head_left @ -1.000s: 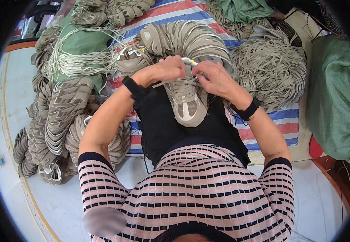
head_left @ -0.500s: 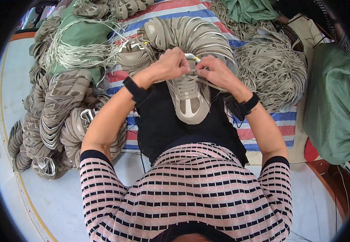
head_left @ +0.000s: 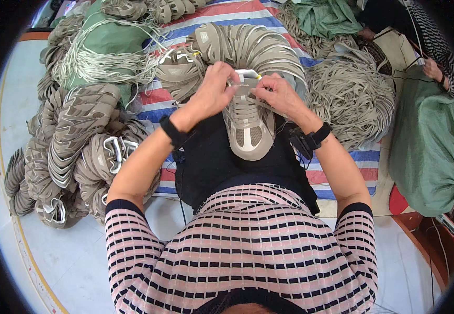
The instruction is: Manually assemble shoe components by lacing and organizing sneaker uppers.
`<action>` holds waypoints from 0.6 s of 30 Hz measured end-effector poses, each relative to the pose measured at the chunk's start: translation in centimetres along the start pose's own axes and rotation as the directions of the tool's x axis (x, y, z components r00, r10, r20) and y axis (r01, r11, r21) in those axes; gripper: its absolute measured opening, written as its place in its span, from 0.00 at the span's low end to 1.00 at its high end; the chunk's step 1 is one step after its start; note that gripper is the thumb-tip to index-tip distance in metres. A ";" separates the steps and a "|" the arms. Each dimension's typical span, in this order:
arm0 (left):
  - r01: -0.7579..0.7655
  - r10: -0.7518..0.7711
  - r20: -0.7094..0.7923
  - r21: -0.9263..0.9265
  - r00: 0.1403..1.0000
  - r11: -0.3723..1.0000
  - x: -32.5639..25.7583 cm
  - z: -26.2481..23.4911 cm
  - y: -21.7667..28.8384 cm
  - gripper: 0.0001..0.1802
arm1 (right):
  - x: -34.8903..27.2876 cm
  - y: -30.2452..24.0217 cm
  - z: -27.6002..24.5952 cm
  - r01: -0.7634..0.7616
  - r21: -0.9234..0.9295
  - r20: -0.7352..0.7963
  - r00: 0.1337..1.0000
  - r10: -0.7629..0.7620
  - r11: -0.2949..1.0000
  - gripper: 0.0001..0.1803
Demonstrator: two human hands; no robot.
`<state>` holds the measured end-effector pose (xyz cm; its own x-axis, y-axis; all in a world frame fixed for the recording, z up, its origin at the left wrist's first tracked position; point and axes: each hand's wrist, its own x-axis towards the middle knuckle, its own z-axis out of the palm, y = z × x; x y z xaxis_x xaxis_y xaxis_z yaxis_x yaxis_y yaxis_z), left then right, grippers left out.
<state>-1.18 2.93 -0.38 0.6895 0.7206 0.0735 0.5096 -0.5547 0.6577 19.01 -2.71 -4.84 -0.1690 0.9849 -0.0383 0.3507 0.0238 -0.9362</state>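
Note:
A beige and white shoe upper (head_left: pixel 251 142) lies toe toward me on my dark-clad lap. Flat beige shoelace (head_left: pixel 245 112) crosses its front in rows. My left hand (head_left: pixel 214 93) is closed at the left edge of the upper's opening; what its fingertips pinch is hidden. On the other side my right hand (head_left: pixel 282 95) pinches shoelace near the top eyelets, and a length of it trails below that hand. Between the hands shows the tongue, with a white lining and a bit of yellow at the collar. Both wrists wear black bands.
Behind the upper curves a row of nested uppers (head_left: pixel 261 44) on a striped sheet (head_left: pixel 342 170). More stacked uppers (head_left: pixel 83 136) are heaped at left, near pale laces (head_left: pixel 106 65) on a green sack. Tangled laces (head_left: pixel 350 99) and a green bag (head_left: pixel 428 152) stand right. Another person's hand (head_left: pixel 433 69) shows at upper right.
My hands have moved apart from over the tongue, the left one leftward, so the tongue now shows between them. Another person's hand and sleeve have come into view at upper right.

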 end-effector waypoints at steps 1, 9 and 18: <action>-0.001 0.001 -0.004 0.002 1.000 1.000 -0.9 -0.1 0.7 0.09 | 0.1 -0.1 0.0 0.004 -0.002 0.001 1.000 -0.004 1.000 0.12; -0.074 0.091 -0.056 0.253 0.994 0.965 -3.1 0.3 2.1 0.16 | 0.6 -2.0 -0.5 -0.310 0.246 0.129 0.949 0.286 0.918 0.10; -0.510 0.432 0.274 0.521 0.859 0.684 -3.5 -0.8 1.2 0.12 | 3.3 -3.2 -0.5 -0.352 -0.211 0.322 0.856 0.404 0.912 0.11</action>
<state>-3.37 0.06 0.71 0.9537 0.2653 0.1415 0.2650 -0.9640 0.0213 17.81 0.60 -1.75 -0.2995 0.7974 -0.5239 0.5734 -0.2884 -0.7668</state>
